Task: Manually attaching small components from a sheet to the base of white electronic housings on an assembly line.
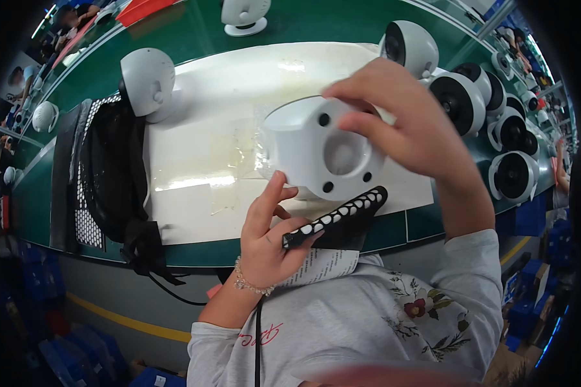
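My right hand (407, 126) grips a white round camera housing (313, 151) from above and to the right, its flat base with three screw holes and a middle recess facing me. My left hand (271, 235) holds a black strip with a row of white dots (339, 216) and a folded printed leaflet (319, 266) beneath it, with the thumb touching the housing's lower edge. A clear plastic film (255, 151) clings to the left side of the housing.
A white mat (200, 164) covers the green workbench (394, 229). A white dome camera (147, 80) stands at the back left, another (244, 14) further back. A row of dome cameras with black fronts (490, 122) lines the right. A pile of black mesh bags (106, 174) lies on the left.
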{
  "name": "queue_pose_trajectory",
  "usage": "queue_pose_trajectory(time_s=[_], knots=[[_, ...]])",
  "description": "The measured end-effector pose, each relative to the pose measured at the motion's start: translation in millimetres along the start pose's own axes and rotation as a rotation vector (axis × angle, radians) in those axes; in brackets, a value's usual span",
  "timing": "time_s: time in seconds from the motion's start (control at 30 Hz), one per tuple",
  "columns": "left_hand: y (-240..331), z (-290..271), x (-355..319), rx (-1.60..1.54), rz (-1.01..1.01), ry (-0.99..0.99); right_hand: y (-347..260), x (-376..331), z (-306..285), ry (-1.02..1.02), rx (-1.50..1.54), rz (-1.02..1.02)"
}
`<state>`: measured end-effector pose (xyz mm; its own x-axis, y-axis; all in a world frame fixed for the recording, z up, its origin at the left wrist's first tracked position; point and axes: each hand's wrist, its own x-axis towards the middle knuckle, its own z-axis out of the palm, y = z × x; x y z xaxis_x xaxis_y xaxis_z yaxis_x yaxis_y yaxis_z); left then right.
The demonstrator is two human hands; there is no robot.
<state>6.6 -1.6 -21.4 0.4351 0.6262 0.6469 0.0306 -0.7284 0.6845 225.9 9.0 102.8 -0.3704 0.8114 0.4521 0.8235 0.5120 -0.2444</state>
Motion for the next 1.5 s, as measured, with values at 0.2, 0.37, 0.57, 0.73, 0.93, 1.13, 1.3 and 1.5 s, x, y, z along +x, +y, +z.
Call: queue_pose_trajectory(time_s=[0.2, 0.37, 0.57, 0.73, 0.93, 1.13, 1.3, 1.5], knots=[[-1, -7, -6, -0.029, -0.005, -0.054, 25, 22, -8, 0.101, 0.346, 0.252], [0, -7, -2, -0.067, -0.011, -0.105, 135, 59, 78, 0.356, -0.483, 0.145], [-3, -15, -2, -0.094, 0.019, -0.185, 215, 60, 134, 0.260, -0.483, 0.416], [-4, -18, -4, -0.098, 0.020, -0.222, 200, 81, 131, -0.013, -0.540, 0.569], [-3, -18, -1, -0.112, -0.010, -0.225, 166, 127, 163, -0.146, -0.119, 0.444], [-1, -16, -1, -0.108, -0.037, -0.194, 178, 133, 165, -0.246, -0.236, 0.527], [-1, -16, -2, -0.096, -0.058, -0.193, 187, 127, 160, -0.290, -0.363, 0.525], [1, -15, 1, -0.125, -0.072, -0.146, 202, 127, 168, -0.102, -0.273, 0.519]])
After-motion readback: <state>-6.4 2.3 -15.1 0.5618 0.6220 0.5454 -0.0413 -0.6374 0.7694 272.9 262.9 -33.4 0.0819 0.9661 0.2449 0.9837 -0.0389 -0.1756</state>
